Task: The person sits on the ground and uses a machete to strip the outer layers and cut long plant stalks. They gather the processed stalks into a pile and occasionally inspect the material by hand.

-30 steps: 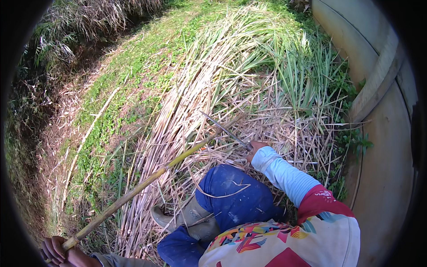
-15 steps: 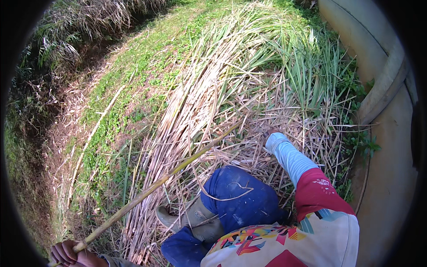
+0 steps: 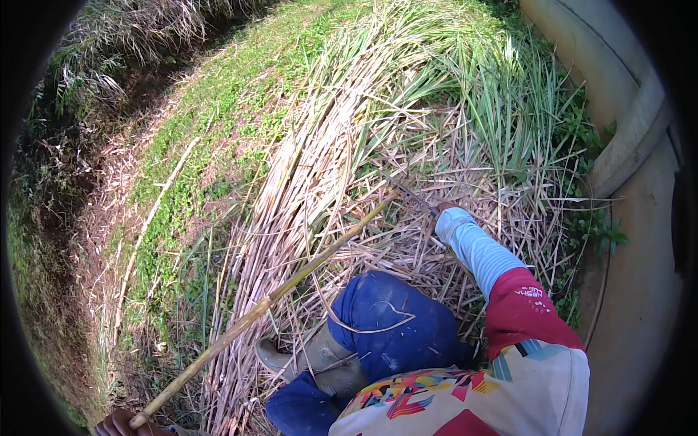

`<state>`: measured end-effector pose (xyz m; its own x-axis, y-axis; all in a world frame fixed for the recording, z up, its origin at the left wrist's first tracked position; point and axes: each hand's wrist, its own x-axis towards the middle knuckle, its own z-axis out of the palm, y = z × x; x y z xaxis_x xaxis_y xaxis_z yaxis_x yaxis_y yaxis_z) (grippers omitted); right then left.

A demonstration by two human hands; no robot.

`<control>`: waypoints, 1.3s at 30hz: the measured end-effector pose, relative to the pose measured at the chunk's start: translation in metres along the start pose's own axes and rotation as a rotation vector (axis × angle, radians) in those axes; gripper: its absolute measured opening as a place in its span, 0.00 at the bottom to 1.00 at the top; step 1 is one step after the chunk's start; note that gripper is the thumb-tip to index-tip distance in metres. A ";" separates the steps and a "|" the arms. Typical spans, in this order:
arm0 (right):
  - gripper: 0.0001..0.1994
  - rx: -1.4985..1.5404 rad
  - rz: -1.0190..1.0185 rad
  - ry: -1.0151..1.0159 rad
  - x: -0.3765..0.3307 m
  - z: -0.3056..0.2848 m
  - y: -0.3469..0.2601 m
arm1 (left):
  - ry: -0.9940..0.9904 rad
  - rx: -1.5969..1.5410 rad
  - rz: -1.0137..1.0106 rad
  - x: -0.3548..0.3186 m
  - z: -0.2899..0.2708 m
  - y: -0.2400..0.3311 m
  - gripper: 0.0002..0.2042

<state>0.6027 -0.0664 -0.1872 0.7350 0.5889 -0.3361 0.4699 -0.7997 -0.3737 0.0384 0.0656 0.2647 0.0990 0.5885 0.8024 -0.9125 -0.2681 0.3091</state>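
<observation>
A long yellow-brown cane stalk slants from the lower left up to the middle of the view. My left hand, partly cut off by the lower edge, is closed around its near end. Close to the stalk's far tip, my right hand is closed on the handle of a cutting tool, the handle itself hidden by the fingers. Its thin dark blade points up and left, just beyond the stalk's tip. The exact kind of blade is hard to make out. Dry leaf litter lies under the right hand.
A thick pile of cut stalks with green leafy tops stretches away ahead. My bent knee in blue trousers is beside it. A curved tan wall borders the right. One long pale stalk lies on the grass at left.
The dark blade has come into view by my right hand. My left hand has shifted slightly right and down, and now sits at the stalk's near end.
</observation>
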 end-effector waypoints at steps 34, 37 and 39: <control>0.17 -0.033 -0.282 -0.126 -0.075 -0.040 -0.077 | 0.118 0.168 0.067 -0.014 -0.033 0.023 0.23; 0.17 -0.142 -0.038 -0.218 0.005 -0.019 -0.032 | 0.129 0.132 0.061 -0.012 -0.037 0.017 0.26; 0.15 -0.256 0.016 -0.214 0.044 -0.009 0.005 | 0.123 0.114 0.025 -0.012 -0.044 0.019 0.29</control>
<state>0.6416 -0.0457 -0.1963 0.6365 0.5653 -0.5246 0.5868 -0.7964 -0.1463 0.0029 0.0870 0.2383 0.0211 0.6677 0.7441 -0.8623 -0.3645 0.3515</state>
